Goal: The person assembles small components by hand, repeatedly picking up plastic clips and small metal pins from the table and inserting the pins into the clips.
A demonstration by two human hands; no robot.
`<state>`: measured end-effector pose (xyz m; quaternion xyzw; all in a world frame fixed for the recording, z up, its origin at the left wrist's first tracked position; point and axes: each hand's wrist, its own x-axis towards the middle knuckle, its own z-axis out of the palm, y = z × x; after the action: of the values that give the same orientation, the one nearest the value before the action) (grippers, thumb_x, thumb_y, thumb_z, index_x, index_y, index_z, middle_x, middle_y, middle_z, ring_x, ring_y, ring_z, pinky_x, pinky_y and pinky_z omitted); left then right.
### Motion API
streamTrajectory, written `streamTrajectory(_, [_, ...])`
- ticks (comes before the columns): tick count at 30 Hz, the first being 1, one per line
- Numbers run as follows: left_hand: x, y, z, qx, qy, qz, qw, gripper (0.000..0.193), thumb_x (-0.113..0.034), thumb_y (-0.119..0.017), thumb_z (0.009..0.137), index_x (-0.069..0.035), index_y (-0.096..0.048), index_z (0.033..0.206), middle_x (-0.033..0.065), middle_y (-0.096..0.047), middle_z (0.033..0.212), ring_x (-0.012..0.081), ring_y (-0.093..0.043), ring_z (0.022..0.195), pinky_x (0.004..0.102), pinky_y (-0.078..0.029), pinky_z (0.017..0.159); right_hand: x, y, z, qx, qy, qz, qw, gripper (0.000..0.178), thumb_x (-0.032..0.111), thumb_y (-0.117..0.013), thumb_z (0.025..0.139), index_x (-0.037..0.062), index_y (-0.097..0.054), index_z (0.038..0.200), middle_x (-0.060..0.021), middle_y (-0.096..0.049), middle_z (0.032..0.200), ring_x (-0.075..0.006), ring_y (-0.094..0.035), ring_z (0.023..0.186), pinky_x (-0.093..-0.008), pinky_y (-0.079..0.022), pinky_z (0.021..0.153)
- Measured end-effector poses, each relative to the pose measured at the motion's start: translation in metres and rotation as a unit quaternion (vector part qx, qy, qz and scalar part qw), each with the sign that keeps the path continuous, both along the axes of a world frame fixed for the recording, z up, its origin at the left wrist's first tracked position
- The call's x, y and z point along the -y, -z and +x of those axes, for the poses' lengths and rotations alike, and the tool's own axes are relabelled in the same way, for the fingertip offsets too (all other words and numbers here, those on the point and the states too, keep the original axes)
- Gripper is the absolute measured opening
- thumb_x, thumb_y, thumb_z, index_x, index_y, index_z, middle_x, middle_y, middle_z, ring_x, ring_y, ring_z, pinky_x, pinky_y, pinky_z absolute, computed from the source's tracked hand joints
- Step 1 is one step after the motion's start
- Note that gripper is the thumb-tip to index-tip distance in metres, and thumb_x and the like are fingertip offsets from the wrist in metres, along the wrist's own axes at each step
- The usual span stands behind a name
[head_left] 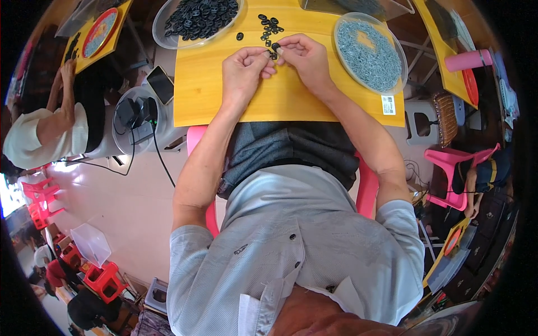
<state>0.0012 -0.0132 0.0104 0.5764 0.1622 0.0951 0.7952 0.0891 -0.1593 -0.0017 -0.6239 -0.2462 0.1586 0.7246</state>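
My left hand (pixel 244 74) and my right hand (pixel 307 63) meet over the far middle of the yellow table (pixel 204 92). Between my right thumb and fingers is a small black plastic part (pixel 275 47). The left fingers are pinched close beside it, and what they hold is too small to make out. A loose cluster of black parts (pixel 271 26) lies just beyond my fingertips, with one separate black part (pixel 240 36) off to the left. At the far left stands a clear round tub (pixel 159 37) heaped with black parts. A round tub (pixel 401 71) of small silvery metal pieces sits on the right.
A clear bin (pixel 358 7) stands at the table's far edge. To the left, a stool holds a tub with black chargers and cables (pixel 133 115), next to a phone (pixel 160 85). Another person's arm (pixel 67 95) works at a neighbouring table. A pink chair (pixel 457 173) stands at right.
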Motion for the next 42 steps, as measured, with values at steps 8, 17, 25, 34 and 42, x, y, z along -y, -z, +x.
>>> streamTrajectory(8, [0.0051,0.0006,-0.0005,0.030,-0.040,-0.027,0.998,0.017,-0.001,-0.065,0.093,0.009,-0.063,0.106,0.0144,-0.072,0.093,0.0163,-0.070,0.080,0.0247,-0.058,0.074,0.0027,-0.0076,-0.0005,-0.051,-0.001,0.001,0.999,0.019,0.009,-0.067,0.091,-0.0019,-0.065,0.108,-0.0042,-0.070,0.087,-0.0084,-0.065,0.076,-0.0199,-0.046,0.067])
streamTrajectory(17, [0.0073,0.0023,-0.0006,0.043,-0.040,-0.020,0.998,0.020,-0.001,-0.066,0.093,0.010,-0.063,0.109,0.0144,-0.072,0.095,0.0157,-0.070,0.083,0.0241,-0.057,0.076,0.0034,-0.0086,-0.0008,-0.045,-0.008,0.007,0.999,0.020,0.009,-0.068,0.091,-0.0020,-0.065,0.108,-0.0050,-0.070,0.087,-0.0087,-0.065,0.076,-0.0201,-0.046,0.067])
streamTrajectory(25, [0.0046,0.0050,0.0010,0.025,-0.049,0.008,0.998,0.018,-0.001,-0.066,0.092,0.010,-0.064,0.106,0.0120,-0.071,0.089,0.0137,-0.068,0.078,0.0228,-0.055,0.071,0.0019,-0.0079,-0.0028,-0.057,0.002,-0.008,0.998,0.020,0.008,-0.068,0.090,-0.0019,-0.065,0.108,-0.0046,-0.070,0.087,-0.0086,-0.065,0.075,-0.0200,-0.046,0.067])
streamTrajectory(34, [0.0049,0.0017,0.0010,0.015,-0.053,-0.044,0.997,0.019,0.000,-0.068,0.090,0.010,-0.064,0.106,0.0129,-0.071,0.086,0.0148,-0.069,0.075,0.0234,-0.055,0.069,0.0024,-0.0102,-0.0043,-0.062,-0.020,-0.014,0.998,0.021,0.007,-0.068,0.090,-0.0022,-0.066,0.108,-0.0048,-0.070,0.086,-0.0084,-0.065,0.075,-0.0197,-0.046,0.066])
streamTrajectory(42, [0.0038,0.0029,0.0016,0.012,-0.042,-0.037,0.998,0.019,0.000,-0.068,0.090,0.010,-0.064,0.106,0.0143,-0.071,0.087,0.0158,-0.069,0.074,0.0238,-0.056,0.068,0.0051,-0.0092,-0.0004,-0.060,-0.037,-0.033,0.997,0.019,0.008,-0.067,0.091,-0.0028,-0.066,0.107,-0.0057,-0.070,0.086,-0.0089,-0.064,0.075,-0.0201,-0.046,0.065])
